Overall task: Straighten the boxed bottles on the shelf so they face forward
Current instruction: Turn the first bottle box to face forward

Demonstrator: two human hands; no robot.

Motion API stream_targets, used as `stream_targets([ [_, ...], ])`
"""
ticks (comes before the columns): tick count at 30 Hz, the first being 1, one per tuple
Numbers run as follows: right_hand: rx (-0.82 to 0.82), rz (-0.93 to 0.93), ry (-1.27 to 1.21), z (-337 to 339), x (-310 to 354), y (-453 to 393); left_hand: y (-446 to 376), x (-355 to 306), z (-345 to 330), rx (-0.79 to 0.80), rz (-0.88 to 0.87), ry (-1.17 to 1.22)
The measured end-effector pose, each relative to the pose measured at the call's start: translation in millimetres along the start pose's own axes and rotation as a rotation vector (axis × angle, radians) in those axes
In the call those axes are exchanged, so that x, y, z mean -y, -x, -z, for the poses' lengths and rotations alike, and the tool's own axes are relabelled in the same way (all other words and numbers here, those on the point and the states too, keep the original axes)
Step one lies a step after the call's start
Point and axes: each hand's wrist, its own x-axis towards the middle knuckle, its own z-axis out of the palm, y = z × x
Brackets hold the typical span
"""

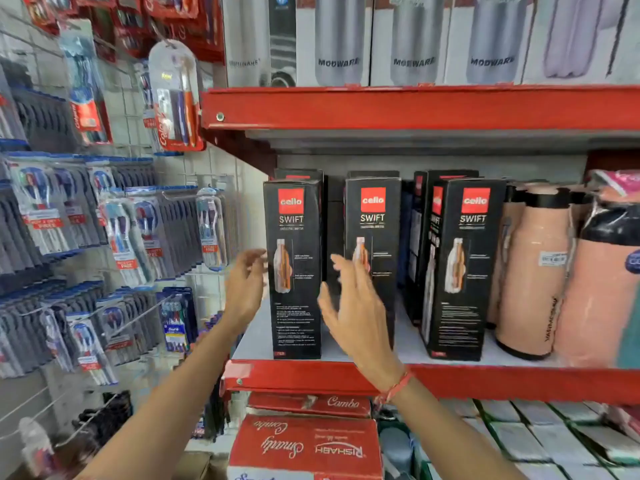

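Three black "cello SWIFT" bottle boxes stand upright along the front of the middle shelf (346,377). The left box (294,268) and the middle box (375,244) show their fronts; the right box (460,271) is turned slightly, so its left side also shows. More black boxes stand behind them. My left hand (244,289) is open just left of the left box, apart from it. My right hand (356,306) is open between the left and middle boxes, in front of the middle box's lower part, holding nothing.
Peach flasks (533,271) stand right of the boxes. White Modware boxes (339,39) fill the shelf above. Red cartons (304,441) are stacked below. Toothbrush packs (121,230) hang on a wire rack at left.
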Motion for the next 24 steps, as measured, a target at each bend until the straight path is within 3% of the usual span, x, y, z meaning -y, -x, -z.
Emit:
stream_targets([
  [4, 0.22, -0.14, 0.002, -36, 11, 22, -1, 25, -10, 0.154, 0.237, 0.059],
  [9, 0.281, -0.269, 0.11, -66, 22, 27, -4, 26, -15, 0.253, 0.304, 0.113],
  [17, 0.226, -0.266, 0.156, -49, 40, 4, -3, 8, 5, 0.333, 0.209, 0.154],
  [24, 0.401, -0.244, -0.218, -2, 41, -14, 26, -25, 44, 0.447, 0.055, 0.197],
])
